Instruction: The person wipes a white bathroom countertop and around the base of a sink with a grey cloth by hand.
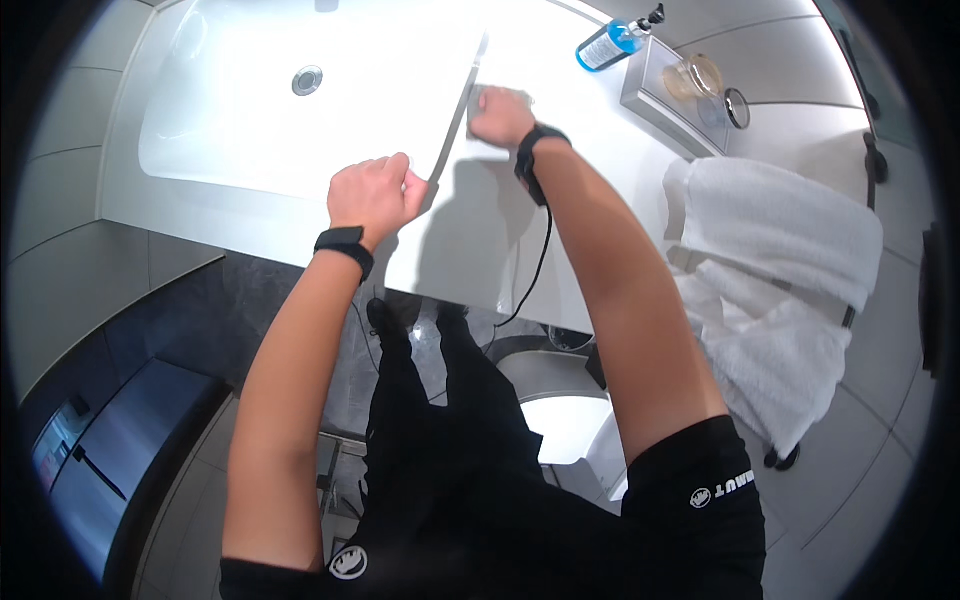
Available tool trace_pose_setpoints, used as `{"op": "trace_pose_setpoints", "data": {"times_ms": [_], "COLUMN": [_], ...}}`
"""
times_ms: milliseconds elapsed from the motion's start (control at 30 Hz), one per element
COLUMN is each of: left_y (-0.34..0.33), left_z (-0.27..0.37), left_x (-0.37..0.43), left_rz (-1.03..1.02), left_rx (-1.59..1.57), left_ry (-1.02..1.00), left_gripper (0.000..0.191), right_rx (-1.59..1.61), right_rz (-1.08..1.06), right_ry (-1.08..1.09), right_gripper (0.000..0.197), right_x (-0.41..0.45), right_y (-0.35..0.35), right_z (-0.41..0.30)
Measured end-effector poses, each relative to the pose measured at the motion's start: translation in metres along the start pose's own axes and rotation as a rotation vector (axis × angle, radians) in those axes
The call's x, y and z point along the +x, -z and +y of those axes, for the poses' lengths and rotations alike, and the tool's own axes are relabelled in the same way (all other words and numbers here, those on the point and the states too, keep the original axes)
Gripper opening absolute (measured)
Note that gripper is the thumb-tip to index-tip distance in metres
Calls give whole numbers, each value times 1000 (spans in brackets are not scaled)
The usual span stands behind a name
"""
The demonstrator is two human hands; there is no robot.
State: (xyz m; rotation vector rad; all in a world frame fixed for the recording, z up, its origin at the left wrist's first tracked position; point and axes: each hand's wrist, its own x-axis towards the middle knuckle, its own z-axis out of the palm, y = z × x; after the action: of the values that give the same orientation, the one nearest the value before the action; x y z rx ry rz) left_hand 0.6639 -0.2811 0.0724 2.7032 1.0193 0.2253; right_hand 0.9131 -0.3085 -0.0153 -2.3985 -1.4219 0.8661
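Observation:
My right hand (502, 118) is curled into a fist over a flat greyish pad or cloth (474, 129) on the white countertop (420, 259). The fingers hide most of it, so its material is unclear. My left hand (371, 193), also curled, is at the front right of the white washbasin (232, 157), by the lower end of a narrow grey strip (455, 127). A small pale spot shows by its thumb; whether it grips anything is hidden. Black bands circle both wrists, and a black cable (541, 262) hangs below the right one.
A blue pump bottle (609, 46) stands at the back beside a grey box (664, 94) carrying glass tumblers (694, 76). White towels (780, 225) hang at the right. A toilet (570, 427) is below the counter. The basin has a metal drain (307, 80).

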Motion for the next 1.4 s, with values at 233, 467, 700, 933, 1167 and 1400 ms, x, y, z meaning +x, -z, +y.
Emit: {"op": "trace_pose_setpoints", "data": {"times_ms": [233,467,700,933,1167,1400], "left_y": [-4,-2,6,10,6,26], "left_z": [4,7,11,4,-9,-56], "left_x": [4,3,0,1,-23,-3], "left_rz": [138,103,21,122,47,103], "left_rx": [-1,-26,-19,-18,-66,-43], "left_ry": [-130,-112,-18,-6,-61,-239], "left_gripper": [18,18,20,30,45,35], "right_rx": [-152,-121,-14,78,107,147], "right_rz": [148,53,-91,-57,89,-11], "right_ry": [47,41,2,29,-11,-27], "right_gripper": [46,50,51,41,36,35], "right_x": [103,111,-23,-200,-263,-270], "right_y": [34,38,-5,-90,-140,-133], "right_z": [22,35,18,-15,-16,-15]}}
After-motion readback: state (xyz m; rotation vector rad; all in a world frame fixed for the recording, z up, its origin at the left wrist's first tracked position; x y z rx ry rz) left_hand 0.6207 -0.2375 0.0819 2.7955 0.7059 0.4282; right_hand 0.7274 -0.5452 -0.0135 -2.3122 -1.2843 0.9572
